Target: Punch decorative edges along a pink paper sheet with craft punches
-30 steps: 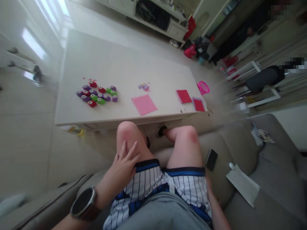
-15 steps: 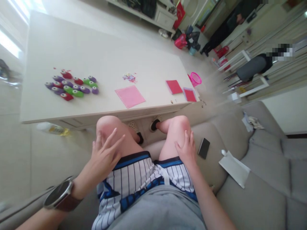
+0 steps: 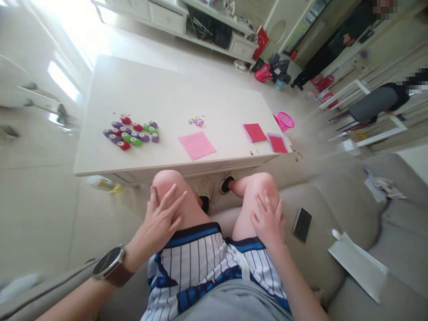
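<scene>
My left hand (image 3: 163,217) lies on my left thigh just below the knee, fingers spread, a watch (image 3: 109,262) on its wrist. On the other thigh rests my right hand (image 3: 270,219), its fingers stretched out too. Neither holds anything. Beyond my knees stands a low white table (image 3: 160,93). Several small red, purple and green pieces with white round spots (image 3: 125,137) are grouped at its left. Near the middle are a pink square sheet (image 3: 197,146) and a little heap of colourful bits (image 3: 196,121). Red square sheets (image 3: 254,133) lie toward the right end.
A dark phone (image 3: 302,224) and a white flat pouch (image 3: 359,266) lie on the grey sofa (image 3: 301,196) to my right. A pink basket (image 3: 285,121) stands past the table's right end. Another person (image 3: 321,58) stands at the back right, near a chair (image 3: 374,104).
The view has swung up and left, so the table and my legs appear lower and farther right. Both hands stay on my thighs; the right one's fingers look slightly more spread.
</scene>
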Demonstrator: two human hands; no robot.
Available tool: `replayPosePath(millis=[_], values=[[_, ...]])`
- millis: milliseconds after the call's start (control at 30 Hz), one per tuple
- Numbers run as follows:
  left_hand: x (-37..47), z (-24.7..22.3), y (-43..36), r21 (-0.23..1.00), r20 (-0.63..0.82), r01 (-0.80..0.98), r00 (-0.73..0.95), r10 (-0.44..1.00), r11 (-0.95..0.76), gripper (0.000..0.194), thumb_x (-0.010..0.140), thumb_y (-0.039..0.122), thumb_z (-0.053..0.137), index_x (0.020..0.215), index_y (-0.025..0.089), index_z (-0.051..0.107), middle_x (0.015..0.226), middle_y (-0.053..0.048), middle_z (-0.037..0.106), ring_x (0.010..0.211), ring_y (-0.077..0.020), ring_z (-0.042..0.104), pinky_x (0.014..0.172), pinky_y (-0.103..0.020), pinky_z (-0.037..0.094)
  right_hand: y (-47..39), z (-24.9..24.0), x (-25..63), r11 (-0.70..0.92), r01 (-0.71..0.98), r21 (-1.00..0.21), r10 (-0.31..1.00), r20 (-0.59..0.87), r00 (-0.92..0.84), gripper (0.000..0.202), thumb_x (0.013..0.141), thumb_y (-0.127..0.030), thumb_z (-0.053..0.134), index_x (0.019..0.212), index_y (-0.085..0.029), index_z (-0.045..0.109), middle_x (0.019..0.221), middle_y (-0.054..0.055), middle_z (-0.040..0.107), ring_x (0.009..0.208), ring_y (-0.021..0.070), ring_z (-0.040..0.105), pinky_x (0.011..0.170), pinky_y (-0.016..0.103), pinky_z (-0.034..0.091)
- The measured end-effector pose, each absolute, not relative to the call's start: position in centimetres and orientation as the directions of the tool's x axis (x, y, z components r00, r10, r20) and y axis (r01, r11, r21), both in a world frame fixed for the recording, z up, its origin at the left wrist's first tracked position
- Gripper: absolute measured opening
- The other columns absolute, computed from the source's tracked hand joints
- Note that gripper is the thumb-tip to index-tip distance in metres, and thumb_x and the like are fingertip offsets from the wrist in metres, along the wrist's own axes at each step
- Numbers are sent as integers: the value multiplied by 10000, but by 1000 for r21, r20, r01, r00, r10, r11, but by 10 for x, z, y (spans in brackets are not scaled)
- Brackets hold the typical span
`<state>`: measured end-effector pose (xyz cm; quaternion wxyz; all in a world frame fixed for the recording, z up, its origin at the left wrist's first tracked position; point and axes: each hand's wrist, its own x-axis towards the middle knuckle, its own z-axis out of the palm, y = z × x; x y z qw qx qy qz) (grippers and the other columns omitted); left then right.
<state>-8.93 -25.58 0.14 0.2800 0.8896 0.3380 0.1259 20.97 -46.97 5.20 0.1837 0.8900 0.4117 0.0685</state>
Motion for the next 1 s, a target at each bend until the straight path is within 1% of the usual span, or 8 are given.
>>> replayPosePath(millis=[100,200,300,400,667,767,833,1000], values=[[-88,1,-255,553,3,594,699,715,-584,643,1008,335,482,1621,378,293,1754,-10,25,1536,-502,-195,1171,-782,256,-459,49,200,-566,719,403,792,23,610,686,985,-422,490,1621,-396,233,1723,-113,96,1494,526,204,1020,661,483],[-88,0,-256,491,59,614,685,726,-619,693,988,283,509,1631,365,264,1751,-10,-81,1531,-503,-210,1195,-758,247,-450,47,191,-532,740,411,830,80,552,668,999,-371,456,1616,-392,199,1711,-133,125,1480,523,234,1016,668,482],[-89,-3,-258,443,105,615,687,719,-653,711,958,258,550,1620,355,309,1753,5,-60,1534,-501,-208,1194,-744,278,-446,46,185,-480,768,423,867,96,489,689,994,-343,465,1613,-410,168,1703,-144,146,1481,527,230,1002,671,491],[-90,-6,-260,426,126,628,671,730,-651,711,943,239,566,1609,351,343,1753,16,-40,1539,-497,-201,1187,-746,290,-445,43,185,-484,761,432,868,128,479,719,981,-336,490,1605,-434,146,1699,-146,159,1483,526,235,983,671,501],[-88,-3,-262,415,114,625,686,719,-661,751,947,236,563,1631,353,275,1753,5,-37,1531,-496,-217,1183,-718,335,-449,38,194,-544,712,444,824,119,555,653,1007,-374,463,1597,-412,187,1704,-133,148,1498,502,228,1011,653,490],[-88,-5,-261,412,108,621,693,712,-667,773,946,243,565,1637,365,241,1754,-1,-14,1536,-500,-194,1160,-713,375,-452,39,196,-568,708,419,811,138,569,679,1013,-365,439,1601,-422,104,1706,-127,151,1491,500,249,984,656,508],[-89,-8,-260,409,115,619,694,711,-671,774,945,247,566,1636,369,241,1754,-2,-8,1535,-501,-193,1162,-719,369,-453,39,198,-564,724,397,818,149,556,724,1004,-354,448,1598,-434,41,1708,-119,153,1491,509,245,963,670,515],[-88,-8,-260,420,133,631,668,733,-652,766,939,244,566,1630,372,262,1753,2,20,1534,-498,-200,1168,-729,356,-454,37,203,-573,743,346,818,181,546,756,995,-352,450,1596,-445,0,1703,-113,185,1494,526,237,952,705,502]])
